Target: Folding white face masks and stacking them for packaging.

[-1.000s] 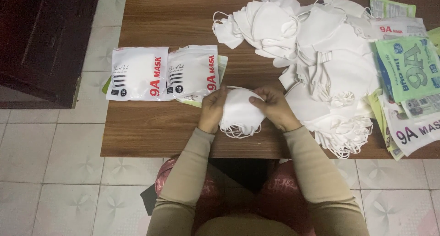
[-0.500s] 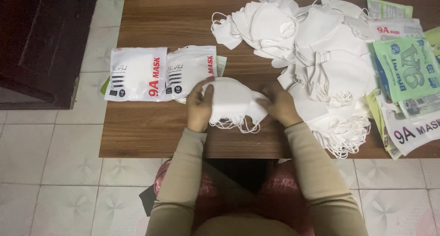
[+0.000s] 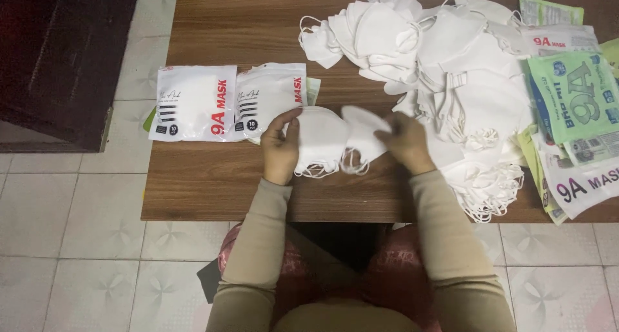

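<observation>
My left hand (image 3: pixel 281 149) grips a small stack of white face masks (image 3: pixel 320 138) over the front middle of the wooden table (image 3: pixel 213 190). My right hand (image 3: pixel 405 141) holds another white mask (image 3: pixel 365 132), pulled a little to the right of the stack. Ear loops dangle below both. A big loose heap of white masks (image 3: pixel 451 61) lies just beyond and to the right of my right hand.
Two sealed white mask packets (image 3: pixel 193 103) (image 3: pixel 269 100) lie side by side on the table's left. Green and white empty packets (image 3: pixel 570 96) are stacked at the right edge. A dark wooden cabinet (image 3: pixel 58 54) stands on the tiled floor at left.
My hands have moved apart: the left carried the mask stack leftward, and the right drew one mask off to the right.
</observation>
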